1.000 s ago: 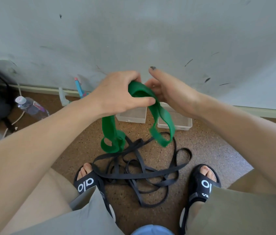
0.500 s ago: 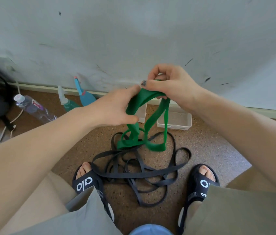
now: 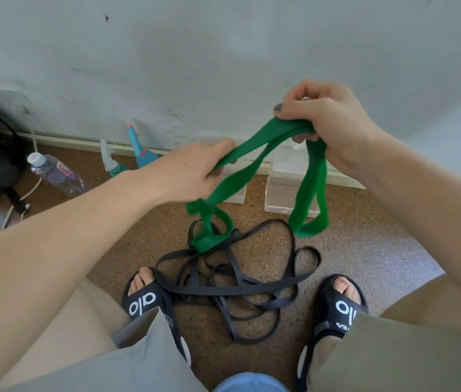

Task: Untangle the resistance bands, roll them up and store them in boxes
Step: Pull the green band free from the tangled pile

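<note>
From the head camera, the right hand [image 3: 334, 128] is up high near the wall, fingers curled tight round a bunched end of the green band [image 3: 254, 154], one loop of it dangling down over the clear boxes [image 3: 283, 198] by the skirting, while the left hand [image 3: 192, 171] pinches the band lower down, its tangled tail hanging just above the floor [image 3: 365, 250]. Down between the two black sandals [image 3: 339, 309] the black bands [image 3: 237, 281] lie in a knotted heap, and over at the left edge of the floor a water bottle [image 3: 53, 172] lies on its side near two spray bottles [image 3: 127, 157]
</note>
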### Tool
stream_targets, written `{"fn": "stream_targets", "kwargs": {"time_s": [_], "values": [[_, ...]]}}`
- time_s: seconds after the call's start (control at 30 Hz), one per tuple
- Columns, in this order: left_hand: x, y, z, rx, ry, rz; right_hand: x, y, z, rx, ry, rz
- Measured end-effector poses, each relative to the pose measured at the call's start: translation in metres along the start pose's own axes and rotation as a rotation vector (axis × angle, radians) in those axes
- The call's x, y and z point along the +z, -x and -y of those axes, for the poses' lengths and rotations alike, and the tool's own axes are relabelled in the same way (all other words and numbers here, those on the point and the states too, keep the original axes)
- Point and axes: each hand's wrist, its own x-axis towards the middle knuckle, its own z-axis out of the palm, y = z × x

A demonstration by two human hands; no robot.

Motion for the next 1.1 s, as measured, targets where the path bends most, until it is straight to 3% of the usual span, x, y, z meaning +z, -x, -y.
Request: {"fn": "stream_targets", "kwargs": {"time_s": [0.17, 0.3, 0.47, 0.63, 0.73, 0.93, 1.1], "values": [[0.014, -0.004, 0.007, -0.08, 0.207, 0.054, 0.007, 0.005, 0.001, 0.075, -0.358, 0.167], [0.025, -0.005, 0.0, -0.098, 0.338, 0.118, 0.014, 0.011, 0.003, 0.095, -0.449, 0.331], [0.037, -0.005, -0.021, -0.078, 0.611, 0.08, 0.011, 0.011, 0.007, 0.122, -0.555, 0.309], [0.028, -0.005, -0.023, -0.087, 0.713, 0.06, 0.004, 0.009, 0.006, 0.101, -0.53, 0.308], [0.019, -0.006, -0.025, -0.073, 0.828, -0.039, 0.003, 0.009, 0.002, 0.115, -0.536, 0.3], [0.012, -0.009, -0.041, 0.046, 0.735, -0.24, 0.011, 0.01, -0.001, 0.098, -0.421, 0.359], [0.007, -0.005, -0.033, 0.02, 0.324, -0.31, 0.01, 0.009, 0.002, 0.09, -0.427, 0.233]]}}
